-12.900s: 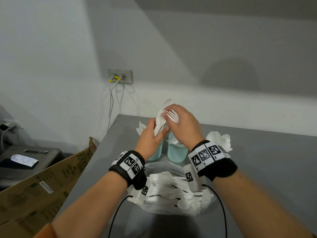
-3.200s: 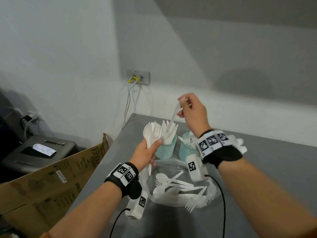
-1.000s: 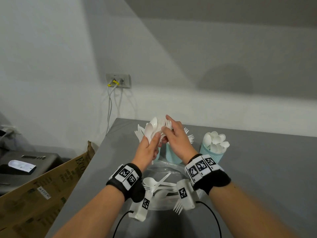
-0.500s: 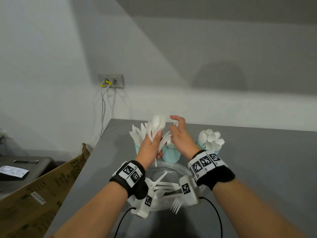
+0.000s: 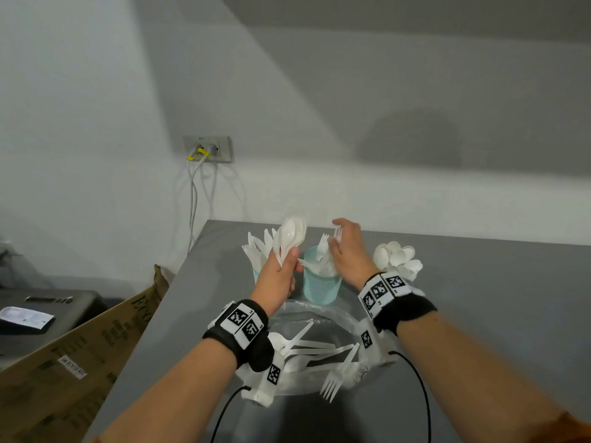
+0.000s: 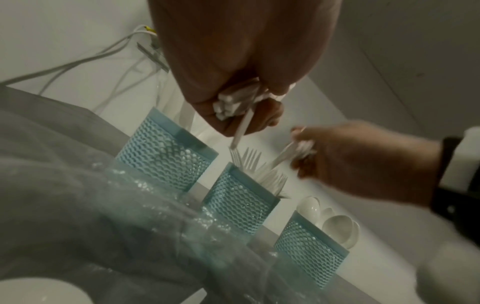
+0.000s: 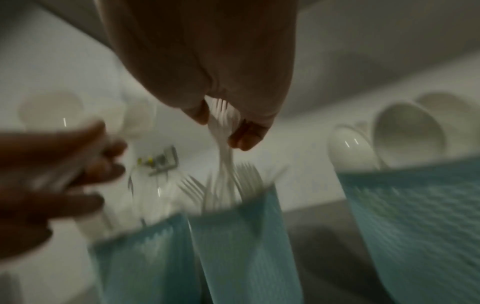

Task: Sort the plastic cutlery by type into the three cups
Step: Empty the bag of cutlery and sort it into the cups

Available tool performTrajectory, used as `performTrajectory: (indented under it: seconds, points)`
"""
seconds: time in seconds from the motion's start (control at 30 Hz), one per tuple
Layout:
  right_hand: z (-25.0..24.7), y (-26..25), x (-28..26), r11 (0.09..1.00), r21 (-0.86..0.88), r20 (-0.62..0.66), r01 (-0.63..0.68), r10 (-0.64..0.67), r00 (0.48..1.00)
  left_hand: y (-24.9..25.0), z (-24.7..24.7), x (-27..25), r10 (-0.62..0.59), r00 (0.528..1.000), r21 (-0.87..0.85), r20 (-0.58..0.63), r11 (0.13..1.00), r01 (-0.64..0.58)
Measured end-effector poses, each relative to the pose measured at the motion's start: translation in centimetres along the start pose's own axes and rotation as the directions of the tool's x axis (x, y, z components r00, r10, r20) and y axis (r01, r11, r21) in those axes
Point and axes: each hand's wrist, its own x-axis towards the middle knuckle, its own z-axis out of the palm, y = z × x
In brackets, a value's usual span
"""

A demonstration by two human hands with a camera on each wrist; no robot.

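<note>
Head view: two bare forearms w/ marker wristbands reach over a grey table [image 5: 479,314] toward three teal mesh-pattern cups set in a row near the far edge.

Left hand [image 5: 278,276] is fisted round a bunch of white plastic spoons [image 5: 291,233], bowls up, held above and just left of the middle cup [image 5: 321,287]. In the left wrist view the handle ends poke out below the curled fingers [image 6: 262,121].

Right hand [image 5: 348,251] pinches a white fork [image 7: 223,131] by its tined end between thumb and fingers, directly over the middle cup; handle points down among the forks already standing in that cup. Right wrist view is motion-blurred.

Left cup [image 6: 166,158] sits behind the left hand, holding knives [image 5: 257,247]. Right cup [image 6: 309,248] is mostly hidden by the right wrist in head view; it holds spoons, bowls up [image 5: 398,259].

Nearer the person, between the forearms, a clear plastic bag [image 5: 319,318] lies on the table w/ loose white cutlery on it, incl. a fork [image 5: 335,375] at its near edge.

Left of table: cardboard box [image 5: 80,362]. Wall socket [image 5: 208,148] w/ cables behind.
</note>
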Motion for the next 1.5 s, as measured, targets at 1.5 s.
performTrajectory:
  seconds: [1.5]
  points:
    - [-4.5,-5.6,-0.9,0.979,0.204,0.115,0.01,-0.035,0.993,1.1,-0.4,-1.6,-0.045,0.977,0.044,0.209,0.998,0.036]
